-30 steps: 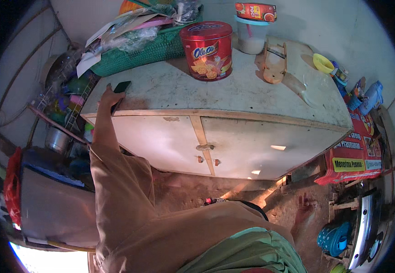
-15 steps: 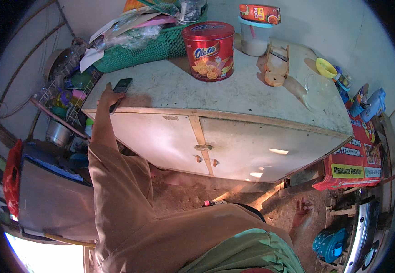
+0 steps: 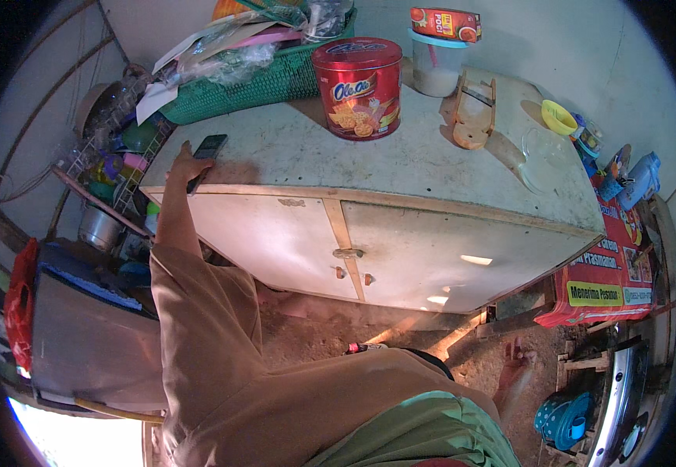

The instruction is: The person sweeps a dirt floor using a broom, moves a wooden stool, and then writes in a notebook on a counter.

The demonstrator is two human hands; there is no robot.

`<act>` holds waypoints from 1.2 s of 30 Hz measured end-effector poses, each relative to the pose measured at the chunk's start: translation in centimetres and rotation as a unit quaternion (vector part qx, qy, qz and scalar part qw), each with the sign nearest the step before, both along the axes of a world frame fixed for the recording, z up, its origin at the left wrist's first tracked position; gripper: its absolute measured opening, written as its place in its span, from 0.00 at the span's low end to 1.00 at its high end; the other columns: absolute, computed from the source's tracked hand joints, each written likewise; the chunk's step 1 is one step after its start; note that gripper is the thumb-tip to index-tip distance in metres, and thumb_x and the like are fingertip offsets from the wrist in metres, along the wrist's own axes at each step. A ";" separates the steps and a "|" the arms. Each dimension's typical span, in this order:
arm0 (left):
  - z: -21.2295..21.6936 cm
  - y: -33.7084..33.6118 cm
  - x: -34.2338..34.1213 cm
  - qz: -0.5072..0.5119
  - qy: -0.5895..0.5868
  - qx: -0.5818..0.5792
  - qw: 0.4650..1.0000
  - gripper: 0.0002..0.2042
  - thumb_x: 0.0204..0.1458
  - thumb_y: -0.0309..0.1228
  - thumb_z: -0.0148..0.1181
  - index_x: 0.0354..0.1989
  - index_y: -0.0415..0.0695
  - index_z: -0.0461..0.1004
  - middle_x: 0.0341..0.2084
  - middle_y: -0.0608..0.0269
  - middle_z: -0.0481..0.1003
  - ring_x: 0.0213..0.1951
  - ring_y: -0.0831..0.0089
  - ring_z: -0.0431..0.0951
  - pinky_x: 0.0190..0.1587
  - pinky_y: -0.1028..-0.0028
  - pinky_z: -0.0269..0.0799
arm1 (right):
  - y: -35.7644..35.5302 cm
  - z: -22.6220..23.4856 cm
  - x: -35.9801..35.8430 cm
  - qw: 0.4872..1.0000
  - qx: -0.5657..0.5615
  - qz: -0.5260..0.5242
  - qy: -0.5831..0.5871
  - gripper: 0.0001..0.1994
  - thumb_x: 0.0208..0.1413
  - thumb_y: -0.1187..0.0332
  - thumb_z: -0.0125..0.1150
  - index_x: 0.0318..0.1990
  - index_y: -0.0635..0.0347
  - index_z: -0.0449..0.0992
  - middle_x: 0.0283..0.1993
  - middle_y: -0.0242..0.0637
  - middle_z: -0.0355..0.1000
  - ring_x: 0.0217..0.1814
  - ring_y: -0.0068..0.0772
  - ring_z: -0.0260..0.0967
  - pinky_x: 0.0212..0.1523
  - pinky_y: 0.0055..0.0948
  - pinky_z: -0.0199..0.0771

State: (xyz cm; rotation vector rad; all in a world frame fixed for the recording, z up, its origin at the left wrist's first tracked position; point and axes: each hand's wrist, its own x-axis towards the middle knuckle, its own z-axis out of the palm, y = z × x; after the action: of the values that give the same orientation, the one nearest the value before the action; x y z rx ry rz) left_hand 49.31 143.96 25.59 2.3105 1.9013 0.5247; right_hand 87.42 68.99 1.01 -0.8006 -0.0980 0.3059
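Your left hand (image 3: 187,165) grips a dark phone (image 3: 211,144) in its fingers at the left front edge of the cabinet (image 3: 275,159), well left of a red tin (image 3: 359,92). Your right hand (image 3: 515,366) hangs over the floor (image 3: 470,370), fingers loosely parted

Dim interior, white glare (image 3: 81,432) lower left, sun streaks (image 3: 459,335) across floor (image 3: 322,323), bent edges, black corners

Sunlight (image 3: 458,335) streaks the brown floor (image 3: 307,331) below pale walls (image 3: 563,58).

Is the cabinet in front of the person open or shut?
The cabinet is shut: both doors lie flat, with a latch across the middle strip.
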 end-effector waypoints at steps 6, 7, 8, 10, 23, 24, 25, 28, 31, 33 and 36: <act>-0.1 1.1 -1.2 -0.038 0.026 0.017 0.999 0.53 0.28 0.47 0.68 0.61 0.39 0.42 0.54 0.43 0.59 0.56 0.55 0.61 0.56 0.56 0.53 | 0.1 -0.8 0.0 1.000 -0.010 0.005 0.001 0.07 0.48 0.67 0.53 0.22 0.50 0.63 0.23 0.29 0.64 0.52 0.39 0.64 0.54 0.49 0.57; 0.1 1.1 -1.5 -0.052 0.030 0.014 0.998 0.53 0.27 0.47 0.68 0.61 0.37 0.42 0.54 0.41 0.58 0.56 0.55 0.60 0.56 0.59 0.55 | 0.1 -1.0 -0.1 1.000 -0.008 0.012 -0.003 0.07 0.49 0.66 0.54 0.22 0.50 0.63 0.24 0.28 0.64 0.52 0.39 0.64 0.54 0.49 0.57; 0.0 0.8 -0.5 -0.059 0.029 0.017 0.998 0.53 0.28 0.47 0.68 0.60 0.36 0.42 0.54 0.39 0.58 0.56 0.54 0.59 0.56 0.62 0.55 | -0.1 -0.9 -0.1 1.000 -0.019 0.001 0.002 0.08 0.49 0.66 0.54 0.22 0.50 0.63 0.24 0.29 0.64 0.52 0.39 0.64 0.54 0.49 0.56; 0.8 -1.1 1.6 -0.079 0.029 0.026 0.996 0.51 0.30 0.47 0.67 0.60 0.33 0.43 0.54 0.37 0.57 0.57 0.53 0.57 0.57 0.67 0.55 | -0.4 -0.4 -0.6 0.999 -0.036 -0.024 0.015 0.08 0.49 0.65 0.54 0.22 0.50 0.63 0.24 0.29 0.64 0.52 0.40 0.64 0.55 0.49 0.56; -5.7 -34.2 18.1 -0.116 -0.238 0.340 0.902 0.37 0.47 0.43 0.55 0.62 0.43 0.44 0.62 0.49 0.41 0.64 0.53 0.39 0.57 0.44 0.36 | -5.7 0.7 -2.8 0.993 0.009 -0.117 0.012 0.05 0.51 0.71 0.49 0.24 0.54 0.64 0.28 0.31 0.67 0.46 0.41 0.66 0.50 0.43 0.62; -7.2 -36.5 19.6 -0.171 -0.254 0.332 0.892 0.38 0.47 0.43 0.55 0.62 0.41 0.43 0.62 0.47 0.41 0.63 0.49 0.37 0.57 0.45 0.34 | -6.4 1.0 -3.2 0.991 0.004 -0.130 0.016 0.05 0.51 0.71 0.48 0.24 0.54 0.64 0.28 0.31 0.67 0.46 0.40 0.66 0.50 0.43 0.62; -8.4 -38.9 20.8 -0.231 -0.267 0.297 0.887 0.38 0.46 0.40 0.56 0.62 0.41 0.42 0.62 0.43 0.39 0.63 0.47 0.35 0.58 0.46 0.32 | -7.6 0.7 -3.7 0.989 0.000 -0.145 0.023 0.05 0.51 0.71 0.48 0.25 0.54 0.64 0.28 0.32 0.67 0.46 0.40 0.66 0.49 0.43 0.63; -9.7 -45.1 24.6 -0.353 -0.319 0.213 0.853 0.39 0.45 0.37 0.57 0.62 0.39 0.41 0.62 0.41 0.36 0.63 0.47 0.34 0.59 0.47 0.31 | -10.9 -0.3 -4.8 0.980 -0.008 -0.195 0.049 0.05 0.52 0.70 0.48 0.26 0.54 0.65 0.30 0.33 0.68 0.46 0.40 0.66 0.48 0.43 0.64; -10.2 -49.4 27.9 -0.432 -0.383 0.143 0.804 0.39 0.44 0.33 0.58 0.62 0.38 0.40 0.62 0.41 0.34 0.63 0.48 0.33 0.60 0.50 0.31 | -13.8 0.0 -6.1 0.960 -0.009 -0.267 0.081 0.04 0.52 0.71 0.46 0.27 0.54 0.65 0.30 0.33 0.68 0.45 0.38 0.66 0.47 0.42 0.65; -10.2 -51.4 29.0 -0.468 -0.368 0.126 0.794 0.38 0.46 0.31 0.56 0.61 0.37 0.39 0.62 0.43 0.34 0.64 0.51 0.33 0.61 0.55 0.32 | -14.5 1.2 -7.0 0.950 0.006 -0.297 0.096 0.03 0.51 0.71 0.46 0.28 0.53 0.65 0.30 0.30 0.67 0.42 0.33 0.66 0.47 0.39 0.64; -10.0 -54.9 30.8 -0.519 -0.377 0.066 0.764 0.36 0.47 0.30 0.54 0.61 0.38 0.40 0.62 0.45 0.35 0.64 0.53 0.32 0.62 0.56 0.33 | -17.5 1.4 -8.9 0.923 0.035 -0.368 0.105 0.03 0.51 0.71 0.45 0.30 0.52 0.66 0.29 0.30 0.67 0.39 0.31 0.66 0.46 0.37 0.65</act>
State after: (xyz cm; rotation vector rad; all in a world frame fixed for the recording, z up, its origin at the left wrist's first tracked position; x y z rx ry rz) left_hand 80.13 89.08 15.55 2.2214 0.1383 1.1396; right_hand 78.53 51.48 2.42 -0.6772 0.3896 -0.3254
